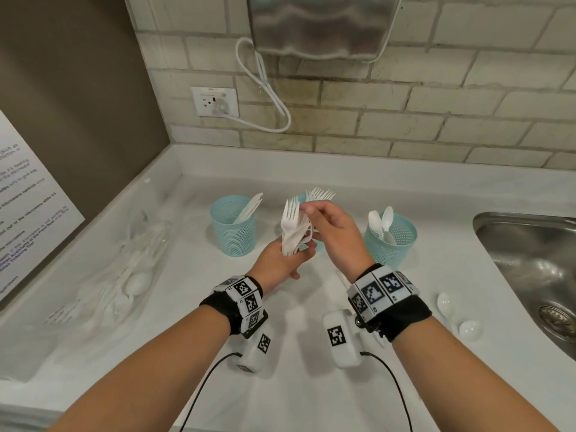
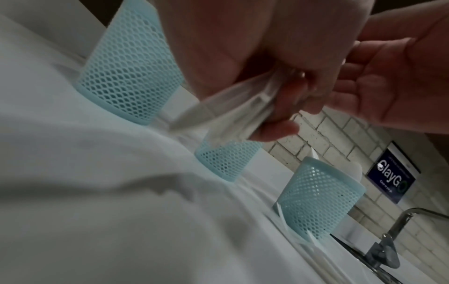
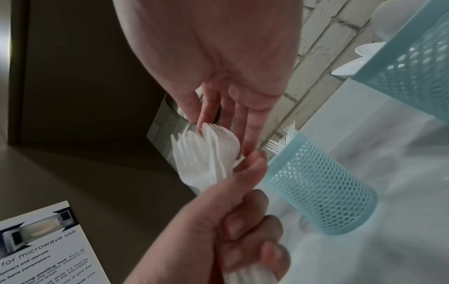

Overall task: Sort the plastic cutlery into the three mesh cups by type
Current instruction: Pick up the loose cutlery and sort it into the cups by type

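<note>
My left hand [image 1: 280,260] grips a bundle of white plastic forks [image 1: 291,226] by the handles, tines up, in front of the middle mesh cup [image 1: 301,199]. My right hand [image 1: 330,229] reaches over it. Its thumb and forefinger pinch the head of one fork in the bundle [image 3: 206,153]. Three light-blue mesh cups stand in a row. The left cup [image 1: 233,232] holds knives, the middle one [image 3: 320,192] forks, the right cup [image 1: 396,244] spoons. The hands hide most of the middle cup in the head view.
A pile of loose white cutlery [image 1: 134,275] lies on the counter to the left. Two loose spoons [image 1: 444,302] lie at the right near the steel sink [image 1: 530,260]. A tiled wall with a socket [image 1: 215,101] stands behind.
</note>
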Motion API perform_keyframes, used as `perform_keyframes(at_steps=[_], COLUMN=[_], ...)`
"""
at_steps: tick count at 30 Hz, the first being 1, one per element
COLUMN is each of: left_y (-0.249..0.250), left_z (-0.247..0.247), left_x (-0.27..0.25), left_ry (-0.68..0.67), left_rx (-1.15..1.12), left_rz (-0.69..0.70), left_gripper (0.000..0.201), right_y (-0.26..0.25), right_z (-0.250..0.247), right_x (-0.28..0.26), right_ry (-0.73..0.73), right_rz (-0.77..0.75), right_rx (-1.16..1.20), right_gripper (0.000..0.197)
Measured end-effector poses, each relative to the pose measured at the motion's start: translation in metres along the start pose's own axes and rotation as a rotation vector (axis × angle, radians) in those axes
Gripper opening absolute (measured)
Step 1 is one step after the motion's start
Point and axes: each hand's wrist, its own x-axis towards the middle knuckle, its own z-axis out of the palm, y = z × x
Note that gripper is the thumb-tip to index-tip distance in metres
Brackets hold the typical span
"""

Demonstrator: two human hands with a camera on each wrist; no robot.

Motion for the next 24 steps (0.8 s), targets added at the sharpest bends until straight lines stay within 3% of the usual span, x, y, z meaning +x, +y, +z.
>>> perform_keyframes(at_steps=[6,11,19,24], left_y=[0.008,0.013,0.009,0.012], left_z=[-0.014,-0.026,-0.038,-0.041], left_x=[0.007,0.008,0.011,0.013], left_ry=[0.042,-0.012,0.017,0.013], left_rx=[-0.151,-0.096,0.020,-0.014], left_rz=[-0.016,0.006,0.005,-0.017], left_gripper=[0.016,0.013,0.012,0.013], right_y=[-0.002,-0.013,-0.016,-0.017], right_z=[0.004,0.008,0.011,0.014], right_x=[0.004,0.009,0.028,0.028], right_ry=[-0.005,0.003,0.061,0.070], right_rz=[-0.019,-0.103,-0.252,-0.332], right_rx=[0.089,0.073,-0.347,-0.449], right_gripper=[0.026,0.015,0.010,0.014])
